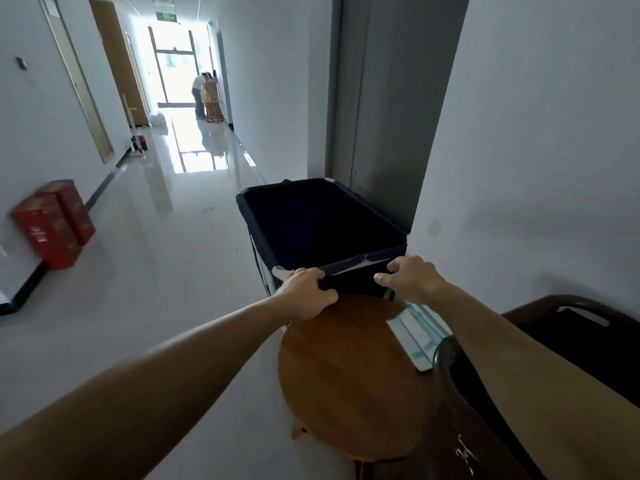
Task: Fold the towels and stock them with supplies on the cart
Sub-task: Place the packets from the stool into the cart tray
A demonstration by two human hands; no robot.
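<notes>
navy fabric bin (247,211) sits mid-frame, hard against the right-hand wall, open top facing up, inside dark and no contents can be made out. both hands are on its near rim. left hand (306,292) grips the near left corner, fingers curled over the edge, thumb tucked below the fabric. right hand (412,278) holds the same rim further right, fingers hooked over the top, thumb pointing left along the edge. a pale strip of the frame shows between the two hands where the fabric parts.

just nearer than the bin, a round wooden top (346,375) lies under both forearms, its far edge meeting the bin's near side. on the right part of that wood, a flat white and teal packet (415,337), partly hidden by the right arm; can't tell what's in it. near right, a dark container (540,303) with a curved rim and a slot handle.

glossy pale floor (173,271) runs off to the far end. red boxes (52,223) low against the left wall, blurred. grey door recess (391,98) right beyond the bin. far down the corridor, a person (200,95) stands at a wooden frame by a bright window, green sign (164,16) overhead.
</notes>
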